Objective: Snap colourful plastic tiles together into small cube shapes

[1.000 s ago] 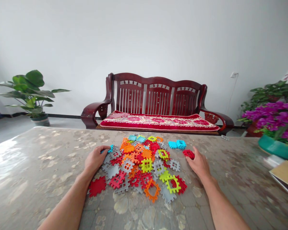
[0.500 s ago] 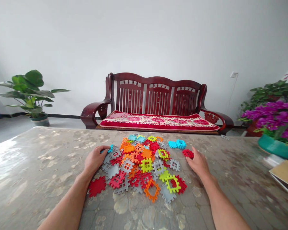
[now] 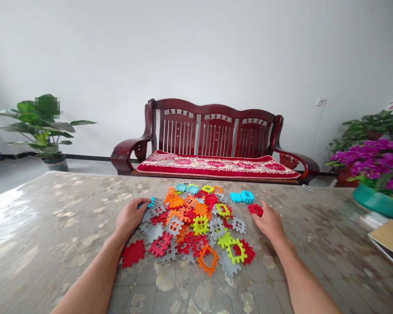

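head view, looking down on a marbled table (image 3: 52, 226) strewn with bright interlocking tiles (image 3: 196, 224). left hand (image 3: 128, 219) resting open-fingered on grey and blue tiles at the heap's left edge. right hand (image 3: 269, 223) nearer the lone red tile (image 3: 256, 209), fingertips touching it, lying just beyond them.

Table (image 3: 52, 226): glossy top with a mottled leaf pattern in grey and tan, glare toward 9 o'clock. At centre, a heap of flat plastic tiles (image 3: 196, 224) with notched edges in red, orange, grey, lime and blue, many overlapping. Two blue tiles (image 3: 242, 196) lie apart at 1 o'clock of the heap. Small grey piece (image 3: 307, 188) alone at 2 o'clock. Teal flower bowl (image 3: 378, 203) and books (image 3: 388, 237) at 3 o'clock.
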Tool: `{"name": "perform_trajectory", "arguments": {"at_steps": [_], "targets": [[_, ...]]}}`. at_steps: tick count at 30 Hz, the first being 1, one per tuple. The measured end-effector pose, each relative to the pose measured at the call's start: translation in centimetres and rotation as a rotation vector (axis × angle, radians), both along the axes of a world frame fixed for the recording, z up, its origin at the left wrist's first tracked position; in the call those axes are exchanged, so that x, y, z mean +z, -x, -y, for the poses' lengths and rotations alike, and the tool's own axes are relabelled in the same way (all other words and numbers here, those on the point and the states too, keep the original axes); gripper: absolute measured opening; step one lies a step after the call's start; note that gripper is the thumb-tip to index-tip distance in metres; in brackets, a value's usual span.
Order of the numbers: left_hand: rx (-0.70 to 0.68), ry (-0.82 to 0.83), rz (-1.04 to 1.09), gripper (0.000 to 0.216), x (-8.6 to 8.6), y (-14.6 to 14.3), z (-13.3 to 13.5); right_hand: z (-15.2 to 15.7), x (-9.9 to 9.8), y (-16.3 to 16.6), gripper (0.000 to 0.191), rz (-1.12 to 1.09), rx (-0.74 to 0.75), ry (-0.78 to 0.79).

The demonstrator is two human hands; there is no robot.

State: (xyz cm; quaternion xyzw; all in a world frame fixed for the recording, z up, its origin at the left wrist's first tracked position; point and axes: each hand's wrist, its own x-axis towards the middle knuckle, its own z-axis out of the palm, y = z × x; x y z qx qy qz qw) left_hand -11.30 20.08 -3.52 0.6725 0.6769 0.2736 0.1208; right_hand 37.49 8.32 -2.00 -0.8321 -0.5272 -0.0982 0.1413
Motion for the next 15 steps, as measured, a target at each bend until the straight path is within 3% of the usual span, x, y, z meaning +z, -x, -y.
{"name": "perform_trajectory", "arguments": {"at_steps": [10,15], "targets": [[0.002,-0.023,0.011,0.032,0.1,-0.1,0.1,0.2,-0.3,0.0,0.06,0.014,0.003,-0.002],[0.013,-0.013,0.0,0.03,0.3,-0.3,0.2,0.6,0.4,1.1,0.047,0.028,0.073,-0.18]]}}
